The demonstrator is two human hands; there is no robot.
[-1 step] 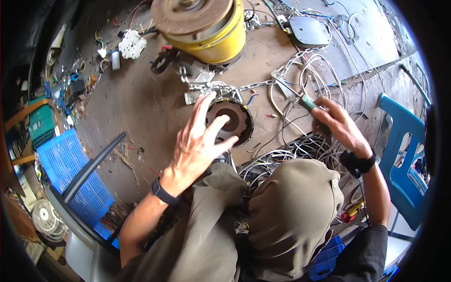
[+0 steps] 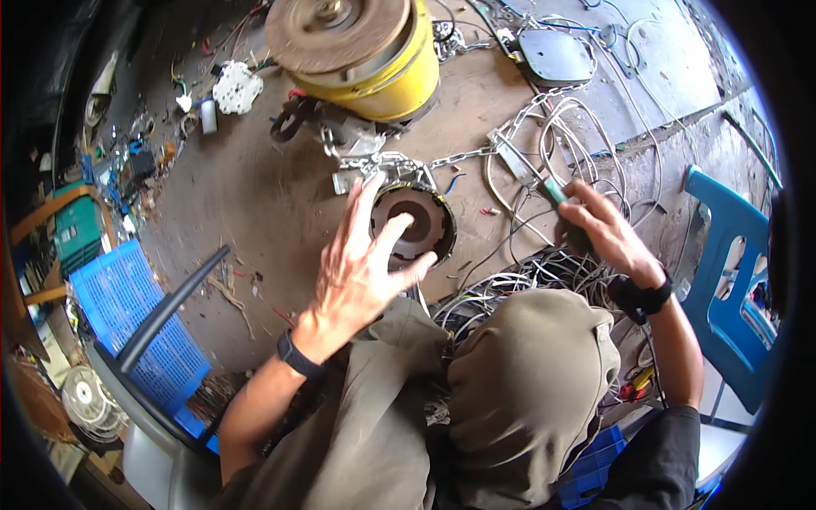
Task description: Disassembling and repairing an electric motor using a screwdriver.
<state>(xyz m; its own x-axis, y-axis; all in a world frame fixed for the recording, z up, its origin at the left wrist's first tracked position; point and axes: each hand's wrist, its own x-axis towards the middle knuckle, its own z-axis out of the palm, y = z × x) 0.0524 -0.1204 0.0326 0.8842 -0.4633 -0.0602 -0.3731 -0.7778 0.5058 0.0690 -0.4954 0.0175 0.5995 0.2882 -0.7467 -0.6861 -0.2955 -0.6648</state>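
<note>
We are spreading our left hand [image 2: 344,263] over a round dark part [image 2: 428,223], which is sitting on the brown floor [image 2: 246,191] in front of our knees; its notched rim and stepped hollow are facing up at us. The fingers of that hand are fanning apart with nothing clasped between them, and whether the tips are touching the rim we cannot tell. Our right hand [image 2: 605,231] is curling round a green-handled tool [image 2: 552,189], grasping it, while the tool is pointing away from us toward a metal chain [image 2: 463,156]. The chain is running from just beyond the round part across to the tool's far side, its links bunching at the left end. Behind it a yellow bucket-like body [image 2: 387,92] is standing, with a rust-brown disc [image 2: 365,36] lying on top. Pale cables [image 2: 585,136] are looping over the floor beyond our right hand, and a tangle of wires [image 2: 501,280] is heaping up against our knee. A blue crate [image 2: 123,297] is leaning at our left, and a blue plastic chair [image 2: 722,255] is standing at our right.
</note>
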